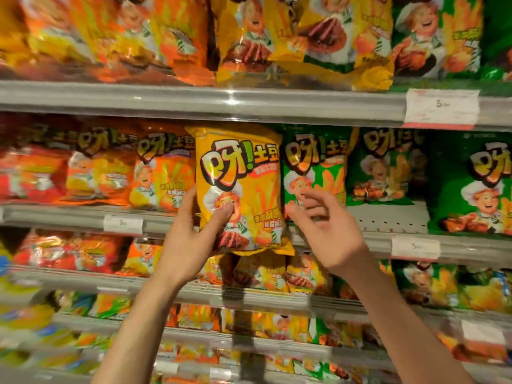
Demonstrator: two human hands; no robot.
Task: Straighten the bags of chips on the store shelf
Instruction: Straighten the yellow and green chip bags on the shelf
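The left hand [191,239] has hold of a yellow bag of chips [239,189], thumb pressed on its printed front and the other fingers wrapped round the bag's left edge and out of sight behind it. The bag hangs upright in front of the middle shelf [388,217], its bottom seam dropping below that shelf's front lip, so I judge it is not seated yet. The right hand [324,225] hovers just beside the bag's right edge, fingers spread and loosely curled, holding nothing; whether the fingertips brush the green bag [313,173] behind them I cannot tell. To do this step well, I would say the free hand should steady the right edge so the bag goes in square, then both hands should lift it over the lip and push it back until its face lines up with the neighbours, label forward and upright, without crushing the puffed pack or knocking the green one. On that shelf I count one yellow bag in hand, three green bags to its right with a bare stretch of shelf between the second and third, and about three orange or red ones to its left, though blur makes that last count uncertain. Three white price tags [123,224] show clearly on the shelf rails.
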